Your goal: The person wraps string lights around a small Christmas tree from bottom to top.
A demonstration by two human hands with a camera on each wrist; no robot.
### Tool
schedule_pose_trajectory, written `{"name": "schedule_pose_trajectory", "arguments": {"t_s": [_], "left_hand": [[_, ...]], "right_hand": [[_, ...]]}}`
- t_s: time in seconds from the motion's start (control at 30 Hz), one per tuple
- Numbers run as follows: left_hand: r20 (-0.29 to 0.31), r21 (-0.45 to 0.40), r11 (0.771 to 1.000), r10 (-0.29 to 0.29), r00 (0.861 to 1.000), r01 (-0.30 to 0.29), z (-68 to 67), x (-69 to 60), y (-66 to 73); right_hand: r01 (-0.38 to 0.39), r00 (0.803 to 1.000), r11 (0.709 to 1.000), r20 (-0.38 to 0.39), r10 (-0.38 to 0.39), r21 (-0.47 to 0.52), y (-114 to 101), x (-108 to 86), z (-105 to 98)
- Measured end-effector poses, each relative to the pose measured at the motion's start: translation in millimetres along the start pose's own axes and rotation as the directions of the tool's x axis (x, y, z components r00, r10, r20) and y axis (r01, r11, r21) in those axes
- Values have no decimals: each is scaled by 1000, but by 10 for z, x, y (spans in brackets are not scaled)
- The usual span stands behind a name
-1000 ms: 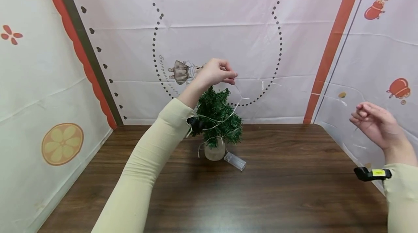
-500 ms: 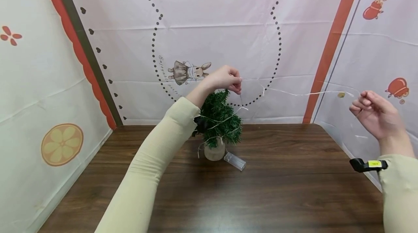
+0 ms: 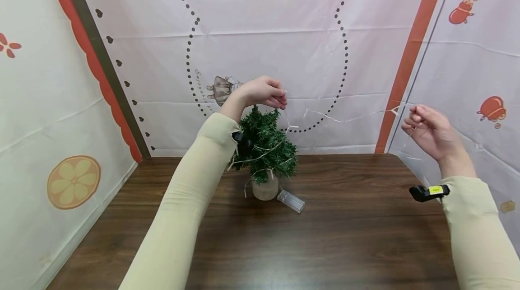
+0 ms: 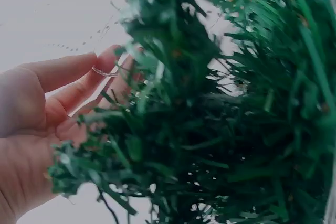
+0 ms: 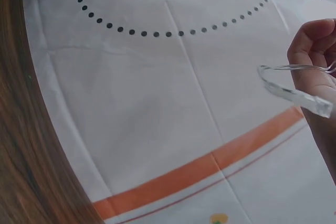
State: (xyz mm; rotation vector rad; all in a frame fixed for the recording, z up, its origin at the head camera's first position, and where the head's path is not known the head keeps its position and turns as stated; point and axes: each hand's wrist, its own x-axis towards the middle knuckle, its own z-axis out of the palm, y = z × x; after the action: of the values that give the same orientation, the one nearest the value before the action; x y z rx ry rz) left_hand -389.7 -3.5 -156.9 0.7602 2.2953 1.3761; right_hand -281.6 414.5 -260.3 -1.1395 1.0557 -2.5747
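Note:
A small green artificial tree [image 3: 268, 145] in a pale round base [image 3: 266, 189] stands on the table, a thin clear light string [image 3: 264, 154] looped around its branches. Above its top the left hand [image 3: 264, 92] pinches the string between thumb and fingertips; the left wrist view has this hand [image 4: 47, 114] partly behind the branches [image 4: 184, 103]. Out to the right, the raised right hand [image 3: 434, 134] pinches another stretch of string, which sags between the hands. A small clear bulb [image 5: 315, 103] dangles by the right hand [image 5: 317, 61] in the right wrist view.
A clear battery case [image 3: 291, 201] lies on the brown wooden table [image 3: 325, 245], just right of the tree's base. Printed cloth walls [image 3: 268, 1] enclose the table at the back and both sides.
The right hand has come left and upward, bringing its string closer to the tree. The left hand moved right and down, then back left and slightly up.

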Motion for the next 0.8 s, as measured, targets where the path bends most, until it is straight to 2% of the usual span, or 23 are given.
{"name": "schedule_pose_trajectory", "arguments": {"t_s": [0.1, 0.23, 0.33, 0.53, 0.7, 0.8], "left_hand": [[14, 2, 1000, -17, 1000, 17, -6, -6, 14], [62, -12, 999, -37, 997, 38, 31, 11, 44], [67, -37, 998, -44, 997, 46, 54, 29, 65], [-1, -62, 997, -41, 999, 41, 3, 62, 21], [-38, -98, 995, -30, 999, 26, -79, 90, -119], [-63, -120, 993, -25, 998, 17, -140, 90, -227]], "right_hand": [[-3, 1000, 1000, -12, 2, -31, 35, 48, 17], [-3, 1000, 1000, -4, 3, -7, 61, 86, 28], [-2, 1000, 1000, -2, 2, -10, 84, 109, 38], [-12, 1000, 999, -26, 11, -31, 135, 143, 64], [-36, 998, 999, -53, 34, -32, 160, 232, 98], [-47, 998, 999, -46, 47, 8, 176, 306, 125]]}}
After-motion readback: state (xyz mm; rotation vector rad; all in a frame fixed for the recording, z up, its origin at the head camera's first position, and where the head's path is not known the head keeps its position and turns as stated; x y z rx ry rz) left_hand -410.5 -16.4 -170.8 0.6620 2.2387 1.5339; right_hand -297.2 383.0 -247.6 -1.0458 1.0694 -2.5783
